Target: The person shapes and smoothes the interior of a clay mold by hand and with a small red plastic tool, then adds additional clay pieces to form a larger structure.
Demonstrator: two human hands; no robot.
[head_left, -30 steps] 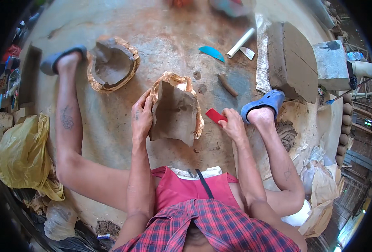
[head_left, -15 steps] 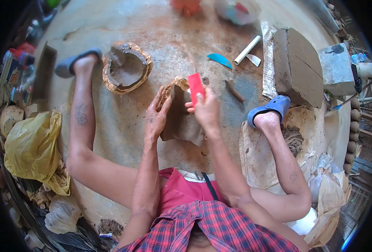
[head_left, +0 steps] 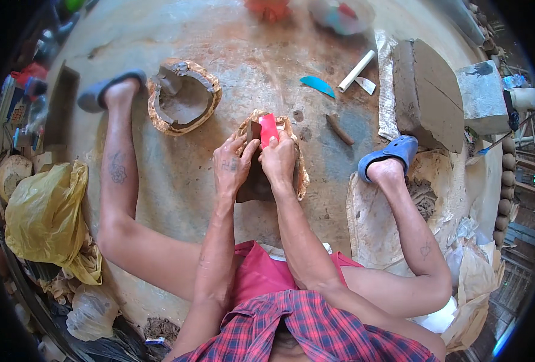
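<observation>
My right hand [head_left: 277, 161] grips a flat red rectangular scraper [head_left: 268, 131], its face against the upper part of a brown clay sheet [head_left: 256, 188]. The clay lines a tan, rough-rimmed mould [head_left: 303, 175] on the floor between my legs. At the mould's left side, my left hand [head_left: 231, 168] is closed, thumb and fingers about the clay's edge beside the scraper. Both hands hide much of the clay. Farther left lies a similar round mould [head_left: 216, 96] with clay lining its inside.
Right of the mould lies a curved clay strip [head_left: 339, 129]. Beyond it are a blue curved scraper [head_left: 318, 86], a white tube [head_left: 356, 71] and a white piece [head_left: 366, 86]. A big clay block [head_left: 430, 96] stands far right, a yellow plastic bag [head_left: 44, 211] at left.
My right hand has brought the red scraper down and left onto the clay. My left hand has gone from spread fingers on the rim to a closed hold slightly right.
</observation>
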